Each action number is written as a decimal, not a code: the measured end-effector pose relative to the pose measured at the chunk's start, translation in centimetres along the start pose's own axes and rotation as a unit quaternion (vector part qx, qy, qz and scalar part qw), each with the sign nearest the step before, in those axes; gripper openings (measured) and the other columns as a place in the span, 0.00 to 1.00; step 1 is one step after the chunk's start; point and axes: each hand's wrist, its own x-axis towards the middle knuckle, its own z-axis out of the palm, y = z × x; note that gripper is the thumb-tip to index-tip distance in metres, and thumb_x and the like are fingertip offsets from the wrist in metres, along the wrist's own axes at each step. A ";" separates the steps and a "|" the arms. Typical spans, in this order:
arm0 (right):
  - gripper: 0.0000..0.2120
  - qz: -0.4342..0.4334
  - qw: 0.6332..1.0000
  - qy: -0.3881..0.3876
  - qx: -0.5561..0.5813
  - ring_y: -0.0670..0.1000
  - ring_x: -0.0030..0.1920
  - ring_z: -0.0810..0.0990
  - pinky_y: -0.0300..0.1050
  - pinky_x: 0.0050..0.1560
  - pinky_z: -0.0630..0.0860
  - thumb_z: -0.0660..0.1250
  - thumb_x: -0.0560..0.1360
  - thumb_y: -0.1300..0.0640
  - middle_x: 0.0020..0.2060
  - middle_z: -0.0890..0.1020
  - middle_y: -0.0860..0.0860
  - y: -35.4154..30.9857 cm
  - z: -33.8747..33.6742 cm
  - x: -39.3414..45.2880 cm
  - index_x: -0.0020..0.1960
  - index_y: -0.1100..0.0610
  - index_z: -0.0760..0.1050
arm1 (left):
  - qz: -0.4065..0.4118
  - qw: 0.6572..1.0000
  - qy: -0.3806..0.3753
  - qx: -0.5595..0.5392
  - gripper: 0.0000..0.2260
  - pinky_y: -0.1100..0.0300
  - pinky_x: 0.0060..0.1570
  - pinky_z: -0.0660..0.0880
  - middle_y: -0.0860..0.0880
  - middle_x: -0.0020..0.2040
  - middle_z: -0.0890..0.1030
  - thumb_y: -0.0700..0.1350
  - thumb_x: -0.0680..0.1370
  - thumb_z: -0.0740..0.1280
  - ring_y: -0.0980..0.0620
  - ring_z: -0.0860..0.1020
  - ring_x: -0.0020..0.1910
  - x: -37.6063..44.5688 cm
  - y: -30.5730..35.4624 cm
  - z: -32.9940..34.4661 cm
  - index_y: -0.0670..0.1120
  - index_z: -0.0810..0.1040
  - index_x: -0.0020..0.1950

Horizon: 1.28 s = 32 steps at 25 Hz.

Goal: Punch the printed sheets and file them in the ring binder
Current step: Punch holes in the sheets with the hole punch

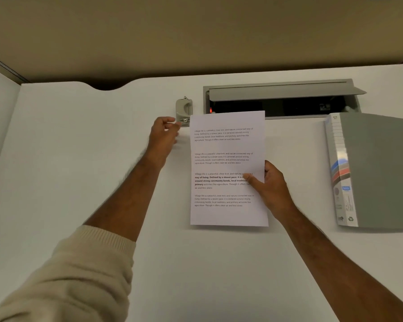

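sheet (226, 168) pinched by right hand (269, 184), left hand (164, 133) — at punch (184, 110)

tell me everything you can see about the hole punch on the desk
The hole punch is small, grey and looks like plastic or painted metal, with a slotted lever on top and a shiny metal part at its near end. It stands on the white desk, left of the open cable tray. The printed sheets' top left corner meets its near end. The left hand is at its near left side, fingers curled; whether they grip it is unclear.
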 end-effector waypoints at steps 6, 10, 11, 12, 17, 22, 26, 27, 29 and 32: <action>0.16 0.005 1.000 0.001 0.016 0.45 0.53 0.85 0.44 0.54 0.82 0.75 0.75 0.57 0.55 0.85 0.45 0.3 0.1 0.9 0.62 0.53 0.77 | 0.014 0.998 0.030 0.055 0.15 0.65 0.45 0.77 0.49 0.59 0.78 0.46 0.81 0.69 0.52 0.79 0.53 3.9 2.0 1.1 0.47 0.72 0.67; 0.16 0.013 1.000 0.002 0.025 0.46 0.53 0.85 0.45 0.54 0.83 0.75 0.75 0.57 0.55 0.85 0.45 0.5 0.0 1.3 0.62 0.53 0.77 | -0.014 0.996 0.035 0.080 0.17 0.71 0.35 0.73 0.49 0.61 0.76 0.48 0.83 0.66 0.53 0.77 0.52 5.8 2.7 1.7 0.47 0.71 0.71; 0.16 0.014 1.000 0.001 0.026 0.46 0.53 0.85 0.45 0.54 0.83 0.75 0.76 0.57 0.55 0.85 0.45 0.6 0.0 1.3 0.62 0.53 0.77 | -0.020 0.996 0.034 0.079 0.17 0.73 0.31 0.72 0.49 0.61 0.76 0.47 0.83 0.66 0.55 0.78 0.49 6.2 2.8 1.9 0.46 0.71 0.71; 0.16 0.014 1.000 0.001 0.026 0.46 0.53 0.85 0.45 0.54 0.82 0.74 0.76 0.57 0.55 0.85 0.45 0.6 0.0 1.4 0.62 0.53 0.77 | -0.023 0.996 0.032 0.080 0.17 0.74 0.28 0.72 0.49 0.60 0.76 0.47 0.83 0.66 0.56 0.79 0.46 6.5 2.8 2.1 0.46 0.71 0.71; 0.17 0.013 0.999 -0.001 0.030 0.46 0.55 0.85 0.47 0.56 0.82 0.75 0.75 0.57 0.56 0.85 0.45 0.9 0.1 1.6 0.63 0.53 0.77 | -0.018 0.995 0.027 0.093 0.12 0.73 0.28 0.73 0.46 0.58 0.82 0.45 0.82 0.68 0.54 0.82 0.46 7.4 2.8 2.7 0.44 0.78 0.65; 0.17 0.015 0.999 0.000 0.034 0.47 0.55 0.85 0.51 0.58 0.82 0.75 0.76 0.57 0.56 0.85 0.46 0.9 -0.1 1.6 0.63 0.53 0.77 | -0.019 0.997 0.029 0.066 0.02 0.65 0.37 0.80 0.45 0.56 0.84 0.43 0.81 0.69 0.51 0.84 0.46 7.3 3.3 2.3 0.47 0.80 0.53; 0.17 0.012 0.999 0.005 0.034 0.47 0.55 0.85 0.53 0.58 0.81 0.75 0.76 0.56 0.57 0.85 0.45 0.6 -0.5 1.2 0.63 0.52 0.77 | -0.010 0.998 0.036 0.049 0.02 0.56 0.50 0.83 0.46 0.56 0.83 0.43 0.81 0.69 0.50 0.84 0.51 6.4 3.8 1.4 0.48 0.79 0.53; 0.17 0.010 0.999 0.006 0.032 0.47 0.55 0.85 0.53 0.59 0.81 0.75 0.76 0.56 0.57 0.85 0.45 0.4 -0.6 1.1 0.63 0.52 0.77 | -0.006 0.998 0.036 0.047 0.02 0.57 0.51 0.83 0.46 0.55 0.83 0.43 0.81 0.69 0.51 0.84 0.50 5.9 4.0 1.2 0.48 0.79 0.53; 0.17 0.008 0.999 0.007 0.036 0.47 0.55 0.85 0.53 0.59 0.81 0.75 0.76 0.57 0.56 0.85 0.45 0.0 -0.8 0.7 0.63 0.52 0.77 | 0.003 0.998 0.033 0.045 0.03 0.57 0.50 0.82 0.47 0.54 0.83 0.43 0.82 0.69 0.53 0.83 0.48 4.8 4.2 0.6 0.48 0.79 0.55; 0.17 0.003 0.999 0.004 0.040 0.48 0.55 0.85 0.54 0.59 0.81 0.74 0.76 0.57 0.56 0.85 0.46 -0.4 -0.9 -0.1 0.63 0.52 0.77 | 0.010 0.999 0.026 0.042 0.05 0.59 0.49 0.82 0.48 0.52 0.83 0.43 0.81 0.69 0.55 0.83 0.46 2.8 3.5 -0.3 0.48 0.81 0.56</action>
